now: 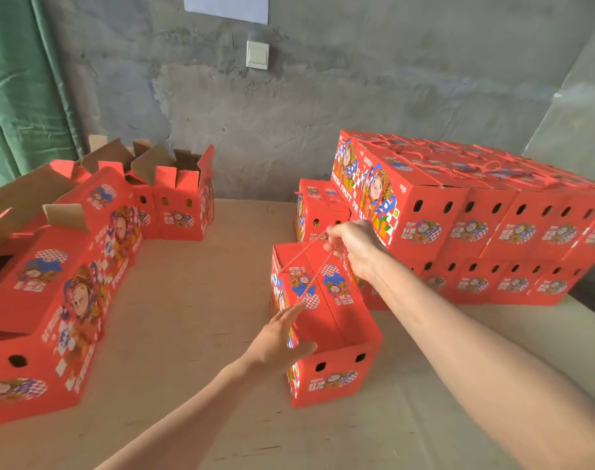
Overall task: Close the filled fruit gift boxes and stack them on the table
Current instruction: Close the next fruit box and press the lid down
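A closed red fruit gift box (337, 320) stands in the middle of the table (194, 300), its lid flaps shut. My right hand (352, 247) is above its far end, fingers closed on the red rope handle (318, 271), which is pulled taut up from the lid. My left hand (279, 337) rests flat against the box's left side near the front corner, fingers apart. To the right rises a stack of closed red boxes (486, 212) two layers high, with rope handles lying on top.
Along the left edge stand several red boxes (62, 300) with flaps open, and two more open ones (180, 198) at the back left. A concrete wall (289, 113) runs behind the table. A green curtain (14, 89) hangs at the far left.
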The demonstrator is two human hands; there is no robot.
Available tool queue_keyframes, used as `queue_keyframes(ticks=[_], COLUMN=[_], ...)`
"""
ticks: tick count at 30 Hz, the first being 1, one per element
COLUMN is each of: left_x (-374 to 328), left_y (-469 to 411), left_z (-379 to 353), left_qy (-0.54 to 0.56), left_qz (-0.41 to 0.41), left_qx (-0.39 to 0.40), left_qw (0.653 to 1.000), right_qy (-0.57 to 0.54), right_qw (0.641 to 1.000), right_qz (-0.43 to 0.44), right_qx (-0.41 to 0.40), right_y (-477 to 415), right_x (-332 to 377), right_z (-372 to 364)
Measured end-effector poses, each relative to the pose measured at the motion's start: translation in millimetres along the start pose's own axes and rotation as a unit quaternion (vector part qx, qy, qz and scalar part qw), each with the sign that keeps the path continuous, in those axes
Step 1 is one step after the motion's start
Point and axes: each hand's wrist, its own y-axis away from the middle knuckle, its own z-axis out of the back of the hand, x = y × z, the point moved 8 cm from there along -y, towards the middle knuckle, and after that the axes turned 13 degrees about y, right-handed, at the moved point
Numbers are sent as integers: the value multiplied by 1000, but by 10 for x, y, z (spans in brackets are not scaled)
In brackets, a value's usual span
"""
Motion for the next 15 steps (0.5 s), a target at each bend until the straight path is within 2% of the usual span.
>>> queue_keyframes(ticks=[2,3,4,6,9,12,13,15], left_x=[11,6,1,19,32,23,23,42], left_y=[-51,-77,-98,-141,-188,-294,-352,-486], left_z=[-56,-58,-51,-49,-76,-63,-59,-75], left_qy=[-6,-1,7,28,44,63,71,99], left_qz=[-19,-30,-35,-36,-39,-35,-29,-13], left_qx=[-2,-9,-16,-15,9,25,33,54], left_qw=[1000,1000,999,999,998,997,996,993], right_qy=[-6,31,124,334,452,568,580,568], right_qw=[1000,999,991,934,867,769,759,762], right_qz=[-10,11,46,121,198,282,288,304], right_qx=[-13,-20,-31,-37,65,81,74,61], right_y=[-5,-10,5,116,359,448,416,310], right_x=[-238,-324,-387,-575,-1089,-1451,-1496,-1480], right_z=[45,69,88,29,-297,-490,-490,-474])
